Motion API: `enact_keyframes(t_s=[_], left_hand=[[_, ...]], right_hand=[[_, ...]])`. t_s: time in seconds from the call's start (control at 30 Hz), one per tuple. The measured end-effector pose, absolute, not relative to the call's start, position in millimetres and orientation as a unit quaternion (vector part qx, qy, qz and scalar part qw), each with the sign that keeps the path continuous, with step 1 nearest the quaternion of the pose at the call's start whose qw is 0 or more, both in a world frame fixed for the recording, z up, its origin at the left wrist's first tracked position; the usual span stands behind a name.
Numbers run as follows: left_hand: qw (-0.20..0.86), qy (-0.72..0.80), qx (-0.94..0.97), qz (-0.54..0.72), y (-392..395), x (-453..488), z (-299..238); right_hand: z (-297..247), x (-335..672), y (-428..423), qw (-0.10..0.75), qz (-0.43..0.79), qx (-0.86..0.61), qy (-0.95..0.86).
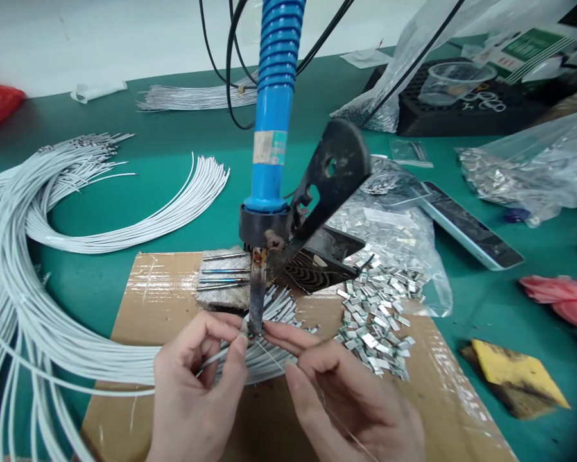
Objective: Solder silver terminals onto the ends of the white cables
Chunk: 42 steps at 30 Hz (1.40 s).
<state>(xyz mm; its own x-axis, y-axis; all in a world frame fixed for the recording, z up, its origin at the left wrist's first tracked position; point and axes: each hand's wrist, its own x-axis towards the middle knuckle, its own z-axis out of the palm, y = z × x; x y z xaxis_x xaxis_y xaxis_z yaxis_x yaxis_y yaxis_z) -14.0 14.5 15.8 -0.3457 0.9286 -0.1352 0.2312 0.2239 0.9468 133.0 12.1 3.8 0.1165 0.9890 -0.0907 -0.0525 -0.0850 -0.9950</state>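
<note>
A blue-handled soldering iron hangs tip-down in a black metal stand over a brown cardboard sheet. My left hand pinches the end of a white wire and holds it up to the iron's tip. My right hand pinches a thin strand of solder wire and brings it to the same tip from the right. Both hands have their fingers closed. A fan of white wire ends lies just behind the tip.
Big loops of white wires cover the green table at left. A pile of small metal terminals spills from a clear bag at right. A phone, a yellow sponge, more bags and a black tray lie beyond.
</note>
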Motion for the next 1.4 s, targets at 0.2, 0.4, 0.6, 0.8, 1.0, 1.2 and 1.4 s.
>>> enact_keyframes(t_s=[0.2, 0.4, 0.6, 0.8, 1.0, 1.2, 1.4], left_hand=[[0.376, 0.696, 0.402, 0.460, 15, -5, 21], [0.369, 0.712, 0.364, 0.474, 16, 2, 24], [0.374, 0.712, 0.350, 0.480, 16, 3, 24], [0.371, 0.711, 0.352, 0.483, 16, 2, 25], [0.367, 0.707, 0.361, 0.485, 15, 1, 24], [0.377, 0.700, 0.354, 0.493, 15, 1, 23], [0.381, 0.704, 0.350, 0.486, 16, 2, 24]], right_hand=[[2, 134, 11, 0.511, 0.502, -0.542, -0.440], [2, 134, 11, 0.512, 0.515, -0.540, -0.426], [1, 134, 11, 0.517, 0.520, -0.535, -0.419], [3, 133, 13, 0.515, 0.504, -0.539, -0.437], [4, 134, 12, 0.510, 0.497, -0.538, -0.451], [2, 132, 12, 0.523, 0.508, -0.524, -0.442], [1, 133, 13, 0.507, 0.509, -0.540, -0.439]])
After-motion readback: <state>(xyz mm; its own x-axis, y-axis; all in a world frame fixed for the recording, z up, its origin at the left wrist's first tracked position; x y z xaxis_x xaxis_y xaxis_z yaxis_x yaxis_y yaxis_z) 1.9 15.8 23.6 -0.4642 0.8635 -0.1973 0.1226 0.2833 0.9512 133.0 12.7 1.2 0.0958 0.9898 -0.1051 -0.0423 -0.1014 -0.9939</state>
